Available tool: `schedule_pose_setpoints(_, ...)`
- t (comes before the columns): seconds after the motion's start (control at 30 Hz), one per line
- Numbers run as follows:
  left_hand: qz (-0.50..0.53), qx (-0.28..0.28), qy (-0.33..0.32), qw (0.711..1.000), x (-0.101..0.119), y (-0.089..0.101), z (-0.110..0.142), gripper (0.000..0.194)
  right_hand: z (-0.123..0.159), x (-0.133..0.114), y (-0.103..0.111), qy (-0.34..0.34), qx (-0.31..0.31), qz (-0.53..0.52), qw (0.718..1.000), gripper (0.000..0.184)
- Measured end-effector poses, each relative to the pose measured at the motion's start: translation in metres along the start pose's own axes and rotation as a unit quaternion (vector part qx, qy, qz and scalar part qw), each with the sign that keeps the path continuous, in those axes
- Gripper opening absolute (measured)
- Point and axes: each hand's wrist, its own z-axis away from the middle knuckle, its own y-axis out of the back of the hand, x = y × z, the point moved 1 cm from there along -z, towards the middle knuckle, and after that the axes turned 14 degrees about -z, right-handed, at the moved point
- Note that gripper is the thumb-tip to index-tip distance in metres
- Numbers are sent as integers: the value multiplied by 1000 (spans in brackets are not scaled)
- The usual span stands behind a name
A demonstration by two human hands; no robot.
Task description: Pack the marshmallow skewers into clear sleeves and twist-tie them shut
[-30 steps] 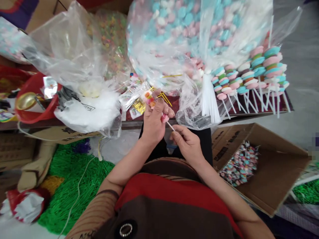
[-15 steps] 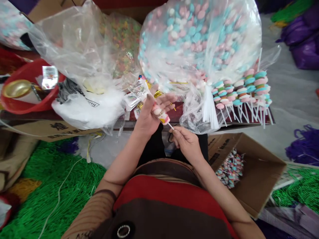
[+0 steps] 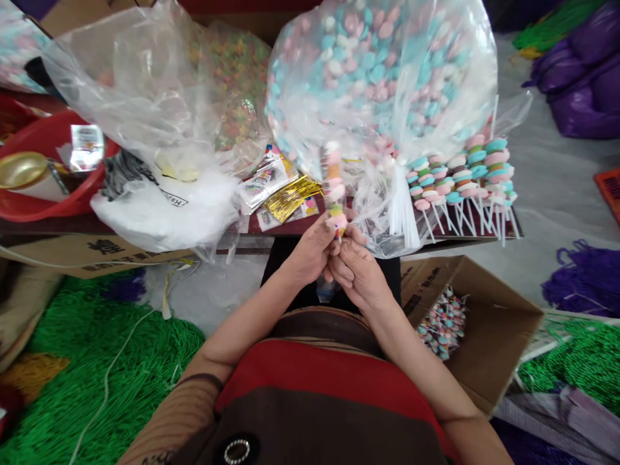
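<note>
An upright marshmallow candy skewer (image 3: 333, 184) in a clear printed wrapper stands just above my two hands, in front of the bench edge. My left hand (image 3: 314, 250) is closed, its thumb and fingers pinching the wrapper's lower end. My right hand (image 3: 357, 266) is closed right beside it at the bottom of the wrapper, around the stick; the stick itself is mostly hidden by the fingers. Just beyond my left hand lie gold twist ties (image 3: 293, 199) and a stack of flat silver printed wrappers (image 3: 265, 182).
Unwrapped candy skewers (image 3: 465, 171) lie at the bench's right, next to white sticks (image 3: 403, 210). Behind are a big bag of marshmallows (image 3: 378, 71) and a bag of gummies (image 3: 237, 90). A red basin (image 3: 97, 187) stands left; a cardboard box (image 3: 494, 336) with wrapped skewers stands lower right.
The skewer has swung from lying tilted in my open left palm to upright. My left hand has closed on the wrapper's lower end, and my right hand has come up against it.
</note>
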Motion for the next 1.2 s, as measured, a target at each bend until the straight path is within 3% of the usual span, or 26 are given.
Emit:
schedule_pose_setpoints(0.1,-4,29,-55,998,14,9,-6,76,2,-2,7,-24,-26,3,999,36)
schedule_pose_setpoints(0.23,-36,120,-104,987,34,18,-17,49,4,2,16,-77,-30,24,996,37)
schedule_pose_setpoints(0.33,-51,155,-93,982,36,14,-19,40,2,6,15,-51,-1,48,998,40)
schedule_pose_setpoints(0.47,-46,142,-62,987,20,4,-14,48,0,8,10,7,41,69,997,41)
schedule_pose_setpoints(0.57,-66,104,-40,992,3,4,-8,58,-2,5,8,15,25,31,999,39)
schedule_pose_setpoints(0.67,-141,75,-61,985,-11,12,0,57,-4,0,10,20,2,-10,1000,38)
schedule_pose_setpoints(0.77,-284,121,-159,938,-15,20,8,43,-5,-1,12,64,31,19,997,40)
schedule_pose_setpoints(0.9,-466,168,-296,817,-5,20,10,29,-3,1,16,152,107,142,972,39)
schedule_pose_setpoints(1.07,-569,185,-352,720,2,18,5,17,2,2,18,196,100,213,952,33)
schedule_pose_setpoints(1.2,-613,206,-348,679,1,20,5,19,7,0,16,199,96,240,945,32)
